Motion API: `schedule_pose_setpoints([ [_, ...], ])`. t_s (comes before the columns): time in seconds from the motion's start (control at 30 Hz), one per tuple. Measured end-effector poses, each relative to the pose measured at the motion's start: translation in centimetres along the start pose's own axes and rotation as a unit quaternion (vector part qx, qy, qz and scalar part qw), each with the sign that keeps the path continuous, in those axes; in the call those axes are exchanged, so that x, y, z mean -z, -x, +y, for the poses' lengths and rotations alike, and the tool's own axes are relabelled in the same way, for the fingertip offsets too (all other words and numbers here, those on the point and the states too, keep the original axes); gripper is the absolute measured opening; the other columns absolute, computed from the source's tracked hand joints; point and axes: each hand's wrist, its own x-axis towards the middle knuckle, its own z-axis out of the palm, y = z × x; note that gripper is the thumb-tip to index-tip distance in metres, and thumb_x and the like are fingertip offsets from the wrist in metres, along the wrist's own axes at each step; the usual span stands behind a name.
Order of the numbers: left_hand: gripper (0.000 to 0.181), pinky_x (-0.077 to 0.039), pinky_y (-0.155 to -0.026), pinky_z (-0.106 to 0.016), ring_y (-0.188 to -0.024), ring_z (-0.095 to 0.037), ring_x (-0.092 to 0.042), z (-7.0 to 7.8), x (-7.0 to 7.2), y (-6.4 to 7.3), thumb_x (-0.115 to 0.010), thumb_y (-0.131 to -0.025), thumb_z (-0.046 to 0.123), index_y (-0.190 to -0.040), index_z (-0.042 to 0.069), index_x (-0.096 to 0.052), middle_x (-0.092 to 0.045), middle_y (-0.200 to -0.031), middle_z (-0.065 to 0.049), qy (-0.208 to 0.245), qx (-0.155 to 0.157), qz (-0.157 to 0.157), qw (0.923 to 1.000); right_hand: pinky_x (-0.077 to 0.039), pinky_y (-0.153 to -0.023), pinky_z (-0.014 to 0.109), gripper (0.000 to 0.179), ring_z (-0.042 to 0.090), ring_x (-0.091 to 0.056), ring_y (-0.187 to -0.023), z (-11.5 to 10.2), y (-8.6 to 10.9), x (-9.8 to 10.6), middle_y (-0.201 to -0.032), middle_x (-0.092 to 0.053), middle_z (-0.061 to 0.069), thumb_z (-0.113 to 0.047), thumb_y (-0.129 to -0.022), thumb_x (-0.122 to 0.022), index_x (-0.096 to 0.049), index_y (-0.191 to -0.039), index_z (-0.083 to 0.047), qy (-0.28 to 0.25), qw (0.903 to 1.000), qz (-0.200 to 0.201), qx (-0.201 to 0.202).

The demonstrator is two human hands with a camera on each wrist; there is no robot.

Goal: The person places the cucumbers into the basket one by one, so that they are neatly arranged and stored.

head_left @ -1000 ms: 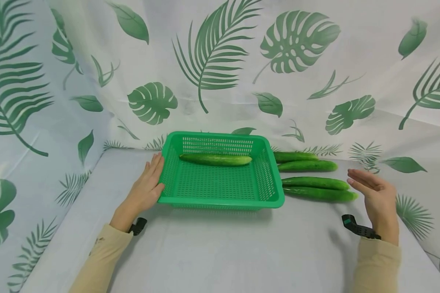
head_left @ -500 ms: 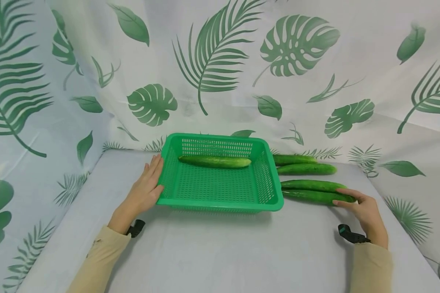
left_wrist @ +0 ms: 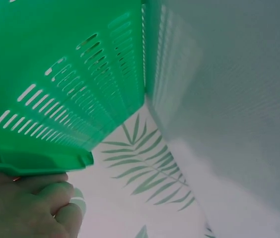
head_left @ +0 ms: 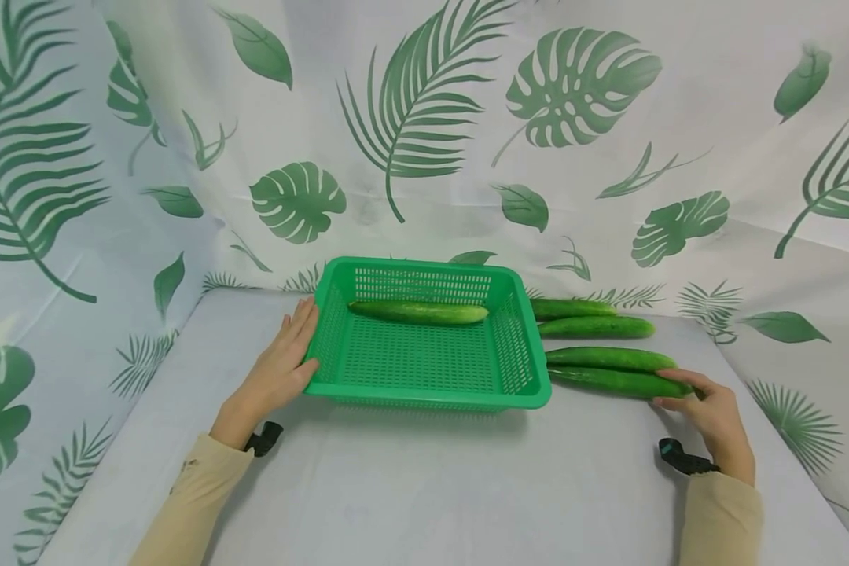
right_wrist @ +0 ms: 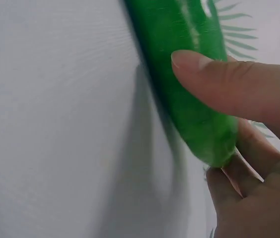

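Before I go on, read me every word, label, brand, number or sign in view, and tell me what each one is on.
No readable text in any view.
Green basket: no lettering seen.
Cucumbers: no stickers or labels seen.
Backdrop: printed leaves, no letters seen.
Right wrist camera: small teal patch, too small to read any marking.
Left sleeve: small dark marks, too small to make out.

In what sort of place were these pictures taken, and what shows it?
Most likely a makeshift indoor work booth, though what lies beyond is not visible. Leaf-printed sheeting hangs behind and along the sides of a pale tabletop, where a green basket stands with several cucumbers beside it.
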Motion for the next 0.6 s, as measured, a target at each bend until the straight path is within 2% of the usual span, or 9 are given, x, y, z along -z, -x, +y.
schedule_pose_setpoints([
  [0.23, 0.079, -0.003, -0.121, -0.051, -0.151, -0.034, 0.000, 0.00, -0.05, 0.10, -0.048, -0.088, 0.004, -0.155, -0.009, -0.009, 0.003, -0.165, -0.017, -0.001, -0.011, 0.003, 0.9999, -0.022, -0.107, 0.070, 0.074, 0.052, -0.024, -0.134, 0.58, -0.21, -0.41, -0.155, -0.021, 0.034, -0.018, -0.080, -0.082, -0.050, -0.146, -0.006, 0.000, 0.9994, -0.033, 0.001],
  [0.4, 0.078, -0.004, -0.121, -0.051, -0.151, -0.036, 0.000, -0.13, -0.20, 0.12, -0.046, -0.087, 0.002, -0.155, -0.010, -0.009, 0.002, -0.165, -0.017, -0.004, -0.023, 0.008, 0.9997, -0.027, -0.104, 0.068, 0.073, 0.048, -0.029, -0.131, 0.81, -0.25, -0.50, -0.153, -0.026, 0.034, -0.019, -0.080, -0.083, -0.051, -0.144, -0.004, 0.009, 0.9996, -0.027, -0.003],
  [0.6, 0.076, -0.004, -0.121, -0.051, -0.151, -0.036, -0.001, -0.15, -0.38, -0.09, -0.044, -0.088, 0.003, -0.155, -0.010, -0.010, 0.001, -0.165, -0.016, -0.004, -0.025, 0.011, 0.9996, -0.027, -0.105, 0.068, 0.074, 0.050, -0.027, -0.133, 0.97, -0.24, -0.46, -0.154, -0.025, 0.034, -0.019, -0.080, -0.083, -0.051, -0.144, -0.003, 0.007, 0.9998, -0.018, -0.007],
])
